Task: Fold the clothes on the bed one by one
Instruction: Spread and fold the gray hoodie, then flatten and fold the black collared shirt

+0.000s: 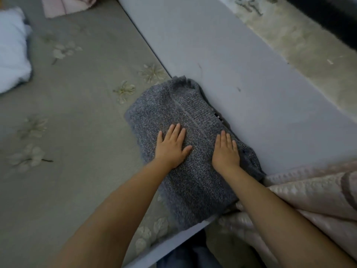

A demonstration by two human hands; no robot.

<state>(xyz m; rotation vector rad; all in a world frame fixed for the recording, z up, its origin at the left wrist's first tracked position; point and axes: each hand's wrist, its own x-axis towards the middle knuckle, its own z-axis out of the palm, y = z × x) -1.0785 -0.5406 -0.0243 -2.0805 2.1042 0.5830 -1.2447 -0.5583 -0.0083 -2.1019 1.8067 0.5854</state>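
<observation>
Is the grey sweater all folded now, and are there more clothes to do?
Nearly done: the grey sweater already lies in a compact folded bundle at the bed's edge. In hand: the left hand and right hand press flat on it, fingers straight, smoothing it. Left: a pink garment at the far end and a white cloth look unfolded; whether the white one is clothing is unclear.

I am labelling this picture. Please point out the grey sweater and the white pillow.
grey sweater (185, 113): head view, on the upper knit panel.
white pillow (11, 55): head view, on its middle, at the left edge.
</observation>
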